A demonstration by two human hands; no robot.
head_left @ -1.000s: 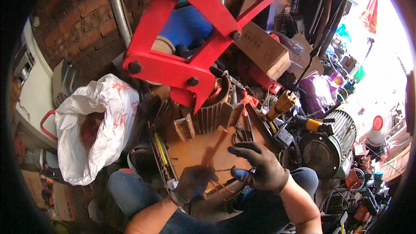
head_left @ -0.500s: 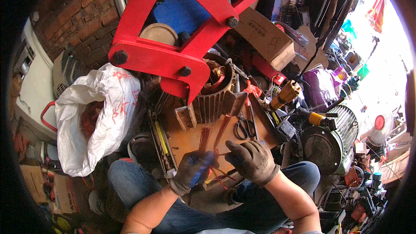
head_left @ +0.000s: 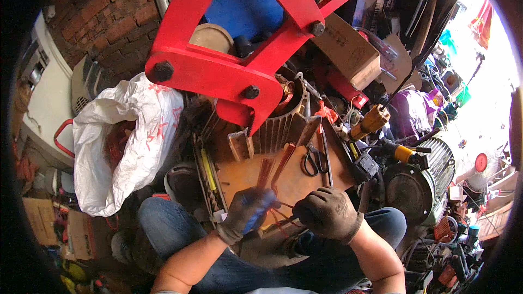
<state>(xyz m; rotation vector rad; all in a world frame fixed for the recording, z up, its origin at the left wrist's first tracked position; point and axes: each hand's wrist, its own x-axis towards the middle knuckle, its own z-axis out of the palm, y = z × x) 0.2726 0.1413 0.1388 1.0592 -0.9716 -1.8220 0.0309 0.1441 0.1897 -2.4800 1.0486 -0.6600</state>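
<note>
Both my hands wear dark work gloves. My left hand (head_left: 248, 212) is closed around a bundle of reddish copper wire (head_left: 266, 172), whose strands stand up above the fist. My right hand (head_left: 330, 213) is a fist beside it, gripping a strand that runs across the short gap between the hands. Loose wire ends hang below. Just beyond stands a finned motor housing (head_left: 273, 135) with copper windings partly visible inside. A large red lever frame (head_left: 212, 79) with black bolts rises over it. Black-handled scissors (head_left: 311, 161) lie on the wooden board (head_left: 245, 177).
At the left a white woven sack (head_left: 158, 141) stands open with reddish scrap inside. A green electric motor (head_left: 408, 193), a yellow-and-black power tool (head_left: 402, 152) and a cardboard box (head_left: 351, 57) crowd the right. A yellow strip (head_left: 208, 170) lies along the board's left edge.
My right hand has turned into a tighter fist and shifted slightly right and down. The wire bundle stays in my left hand. The whole view has shifted a little.
</note>
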